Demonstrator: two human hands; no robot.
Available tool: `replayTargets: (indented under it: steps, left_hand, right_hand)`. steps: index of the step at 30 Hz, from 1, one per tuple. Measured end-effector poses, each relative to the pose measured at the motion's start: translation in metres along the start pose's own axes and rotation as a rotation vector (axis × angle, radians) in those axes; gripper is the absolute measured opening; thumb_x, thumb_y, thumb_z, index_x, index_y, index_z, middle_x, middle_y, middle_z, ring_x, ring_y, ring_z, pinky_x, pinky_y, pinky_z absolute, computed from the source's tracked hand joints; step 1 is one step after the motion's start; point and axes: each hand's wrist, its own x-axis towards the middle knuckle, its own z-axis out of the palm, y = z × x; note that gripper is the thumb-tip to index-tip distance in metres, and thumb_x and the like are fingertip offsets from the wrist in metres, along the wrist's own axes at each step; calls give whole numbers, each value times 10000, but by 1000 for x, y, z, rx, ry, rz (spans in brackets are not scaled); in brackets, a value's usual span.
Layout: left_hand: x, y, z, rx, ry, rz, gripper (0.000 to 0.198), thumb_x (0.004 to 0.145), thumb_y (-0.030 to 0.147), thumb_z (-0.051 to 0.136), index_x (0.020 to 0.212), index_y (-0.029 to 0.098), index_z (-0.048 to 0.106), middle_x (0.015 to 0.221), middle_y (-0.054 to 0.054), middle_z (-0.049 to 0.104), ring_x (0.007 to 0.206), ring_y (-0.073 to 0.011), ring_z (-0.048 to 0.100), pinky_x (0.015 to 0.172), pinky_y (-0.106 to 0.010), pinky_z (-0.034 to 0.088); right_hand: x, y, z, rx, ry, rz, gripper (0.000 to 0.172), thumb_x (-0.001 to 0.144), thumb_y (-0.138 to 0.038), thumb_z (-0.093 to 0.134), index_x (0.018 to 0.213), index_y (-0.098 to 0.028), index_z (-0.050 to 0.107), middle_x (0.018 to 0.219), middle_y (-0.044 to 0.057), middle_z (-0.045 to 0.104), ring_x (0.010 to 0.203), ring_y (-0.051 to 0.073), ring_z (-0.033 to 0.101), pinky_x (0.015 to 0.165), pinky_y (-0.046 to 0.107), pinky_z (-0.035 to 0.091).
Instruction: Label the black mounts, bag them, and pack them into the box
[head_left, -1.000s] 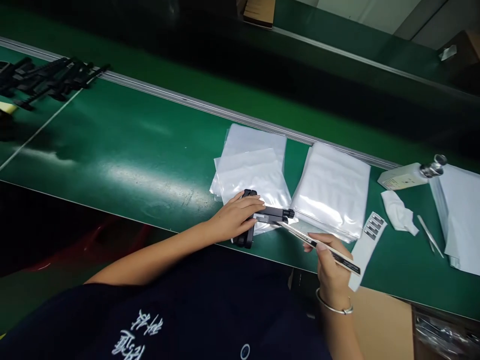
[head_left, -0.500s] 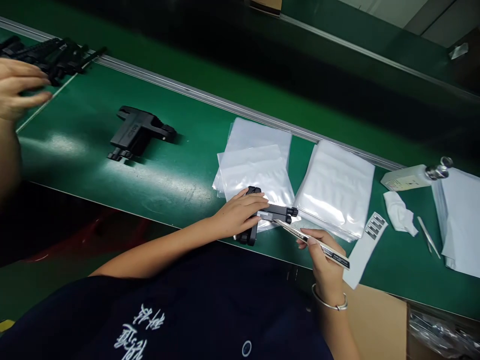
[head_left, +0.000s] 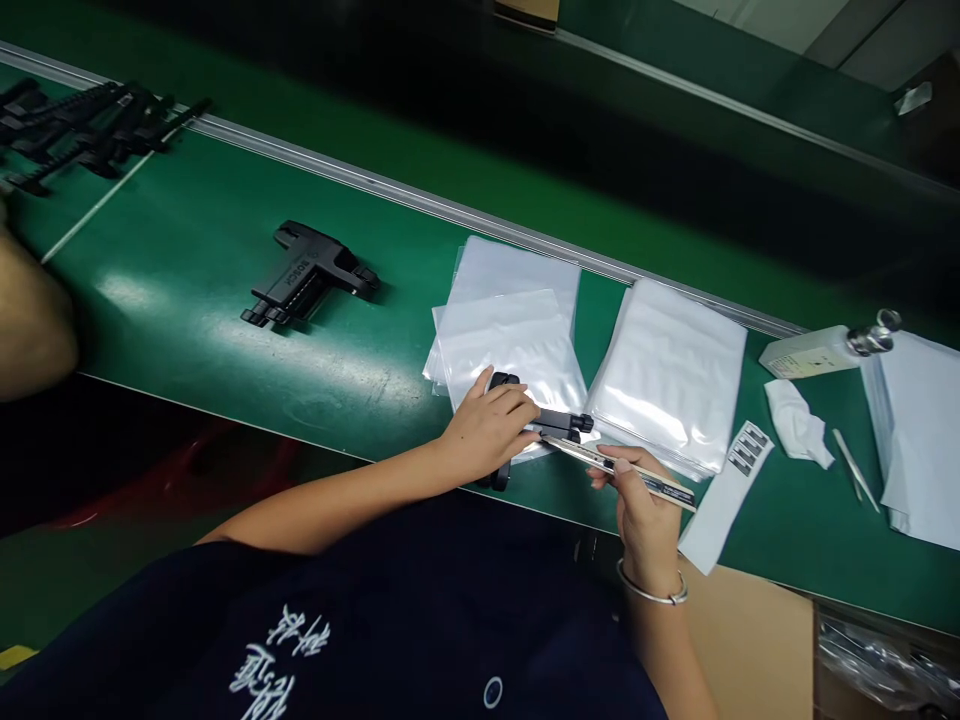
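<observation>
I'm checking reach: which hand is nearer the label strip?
Right. The right hand is close beside the label strip, holding a tool; the left hand is farther off, on the black device.

Black plastic bracket [head_left: 559, 421]: middle concealed under the left hand [head_left: 486, 430]; only the ends are exposed. Utility knife [head_left: 600, 460]: partly covered by the right hand [head_left: 646, 508]; its tip is too small to confirm contact with the bracket. Co-worker's arm [head_left: 30, 325]: blurred, cut off by the left edge. Pile of black parts [head_left: 82, 130]: cut off at the same edge. Stack of white sheets [head_left: 926, 440]: cut off at right. Print on bottle [head_left: 810, 352] and label strip [head_left: 724, 505]: too small to read.
</observation>
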Motion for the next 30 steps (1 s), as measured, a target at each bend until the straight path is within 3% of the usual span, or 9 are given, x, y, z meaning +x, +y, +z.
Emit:
replayTargets:
  steps: [8, 13, 15, 17, 20, 22, 24, 27, 30]
  left_hand:
    - [3, -2, 0, 94, -52, 133, 179, 928, 312, 542, 1039, 179, 584, 1091, -111, 659, 1159, -301, 585, 1094, -643, 280]
    - [4, 3, -2, 68, -95, 86, 153, 931, 210, 459, 1014, 178, 584, 1064, -106, 646, 1095, -287, 616, 1076, -688, 270]
    - [4, 5, 0, 47, -65, 74, 190, 932, 186, 412, 984, 181, 595, 1026, -99, 649, 1100, -291, 615, 1077, -702, 252]
    - [3, 5, 3, 21, -29, 92, 224, 935, 180, 382, 938, 178, 606, 1028, -105, 651, 1097, -296, 617, 1064, -684, 295]
    - [1, 1, 8, -25, 22, 117, 246, 939, 180, 363, 887, 178, 604, 1126, -122, 628, 1128, -289, 601, 1036, -588, 402]
    - [0, -1, 9, -58, 77, 115, 230, 938, 170, 368, 873, 180, 589, 1143, -124, 606, 1193, -277, 558, 1031, -509, 442]
    - [-2, -3, 8, -91, 143, 105, 198, 933, 162, 385, 862, 184, 569, 1083, -118, 598, 1205, -260, 537, 1014, -452, 468]
    - [-5, -2, 9, -93, 192, 91, 175, 938, 168, 393, 849, 192, 541, 962, -85, 595, 1068, -222, 579, 1013, -449, 468]
    - [-7, -1, 10, -29, 182, 85, 177, 950, 179, 386, 846, 199, 529, 876, -48, 603, 919, -193, 597, 1064, -511, 406]
  right_hand:
    - [0, 4, -1, 56, -45, 15, 234, 890, -386, 594, 949, -192, 710, 719, 30, 712, 623, 177, 663, 615, 326, 538]
    - [-6, 1, 3, 33, -72, -21, 216, 903, -358, 581, 976, -197, 704, 727, 28, 706, 636, 165, 657, 622, 308, 534]
    - [-3, 1, -10, -33, 14, -85, 238, 907, -371, 560, 978, -189, 697, 736, 34, 696, 640, 174, 658, 634, 328, 543]
    - [7, 3, -44, -195, 300, -218, 264, 906, -380, 541, 1015, -183, 678, 812, 51, 693, 709, 194, 671, 699, 365, 552]
    - [30, 14, -126, -611, 768, -388, 339, 898, -370, 515, 1146, -169, 629, 1070, 123, 657, 984, 251, 642, 861, 430, 517]
    - [42, 22, -182, -878, 789, -313, 383, 876, -319, 491, 1194, -142, 609, 1157, 168, 620, 1108, 283, 580, 937, 469, 470]
    - [48, 29, -215, -992, 743, -180, 411, 850, -228, 438, 1211, -109, 598, 1185, 201, 594, 1163, 304, 540, 981, 513, 423]
    - [46, 29, -196, -960, 765, -192, 390, 846, -194, 416, 1181, -117, 600, 1200, 198, 577, 1203, 310, 502, 1022, 546, 364]
    - [34, 20, -109, -683, 581, -359, 211, 889, -286, 484, 1006, -196, 634, 1091, 116, 625, 1107, 265, 562, 995, 487, 406]
